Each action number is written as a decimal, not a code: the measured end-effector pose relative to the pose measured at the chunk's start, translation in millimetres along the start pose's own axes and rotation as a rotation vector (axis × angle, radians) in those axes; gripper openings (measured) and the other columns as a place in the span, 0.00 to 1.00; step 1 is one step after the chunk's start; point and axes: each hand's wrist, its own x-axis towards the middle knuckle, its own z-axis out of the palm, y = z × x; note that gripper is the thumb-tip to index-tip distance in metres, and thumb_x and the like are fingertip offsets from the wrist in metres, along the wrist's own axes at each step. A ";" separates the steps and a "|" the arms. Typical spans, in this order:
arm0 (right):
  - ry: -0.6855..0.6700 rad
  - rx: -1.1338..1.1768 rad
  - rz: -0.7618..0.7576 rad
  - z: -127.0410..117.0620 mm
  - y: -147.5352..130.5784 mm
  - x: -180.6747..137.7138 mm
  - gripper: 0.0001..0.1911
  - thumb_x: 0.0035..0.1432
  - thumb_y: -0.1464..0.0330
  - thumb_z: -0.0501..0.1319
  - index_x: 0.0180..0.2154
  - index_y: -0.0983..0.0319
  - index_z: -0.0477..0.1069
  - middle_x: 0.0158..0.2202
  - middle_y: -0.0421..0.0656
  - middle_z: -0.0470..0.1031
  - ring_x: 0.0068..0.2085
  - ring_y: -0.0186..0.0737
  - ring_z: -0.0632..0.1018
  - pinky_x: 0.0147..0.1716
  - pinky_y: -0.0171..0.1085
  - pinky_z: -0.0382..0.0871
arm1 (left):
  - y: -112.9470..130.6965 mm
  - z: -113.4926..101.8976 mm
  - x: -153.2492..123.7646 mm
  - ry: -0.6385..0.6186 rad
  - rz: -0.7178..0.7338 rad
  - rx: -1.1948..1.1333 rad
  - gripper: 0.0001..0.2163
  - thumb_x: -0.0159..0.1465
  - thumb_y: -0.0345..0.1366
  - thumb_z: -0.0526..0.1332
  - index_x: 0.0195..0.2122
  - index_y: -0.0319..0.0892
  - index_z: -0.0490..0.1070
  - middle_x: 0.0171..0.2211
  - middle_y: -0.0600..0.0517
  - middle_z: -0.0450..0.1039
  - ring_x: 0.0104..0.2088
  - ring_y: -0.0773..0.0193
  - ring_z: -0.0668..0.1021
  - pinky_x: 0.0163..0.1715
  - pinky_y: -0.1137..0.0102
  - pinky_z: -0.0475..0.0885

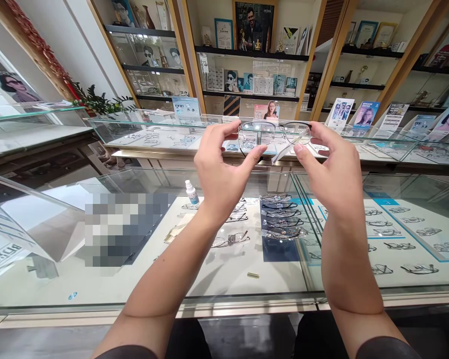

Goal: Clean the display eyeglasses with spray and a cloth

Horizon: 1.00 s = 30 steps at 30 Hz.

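A pair of thin-framed eyeglasses [260, 133] is held up in the air between my two hands, above the glass display counter. My left hand [222, 162] pinches its left side between thumb and fingers. At the right side, my right hand [331, 162] grips the frame the same way. A pale tag or strip [284, 152] hangs at the right lens, by my right thumb. Below my arms, several eyeglasses [284, 222] lie in a column on a dark blue mat.
A small white spray bottle [191, 193] stands on the near glass counter [209, 299], left of my forearm. More glasses [419, 269] lie at the right. Another display counter [164, 142] crosses behind, with standing cards [338, 114] on it. Shelves [247, 52] line the back wall.
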 end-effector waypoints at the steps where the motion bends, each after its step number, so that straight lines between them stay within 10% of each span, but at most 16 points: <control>1: -0.009 -0.001 0.006 -0.3 -0.8 0.1 0.25 0.69 0.60 0.64 0.65 0.52 0.75 0.62 0.50 0.82 0.60 0.62 0.83 0.58 0.67 0.79 | 0.2 0.0 0.0 -0.003 -0.005 -0.012 0.21 0.66 0.53 0.73 0.56 0.54 0.75 0.52 0.47 0.81 0.51 0.49 0.83 0.50 0.50 0.79; 30: 0.085 -0.019 -0.001 -3.8 -7.6 -3.6 0.24 0.66 0.60 0.67 0.62 0.53 0.76 0.59 0.49 0.83 0.57 0.61 0.83 0.61 0.67 0.76 | -15.4 -0.3 7.5 -0.157 -0.083 -0.134 0.24 0.65 0.55 0.74 0.57 0.51 0.77 0.54 0.45 0.84 0.54 0.51 0.86 0.51 0.55 0.84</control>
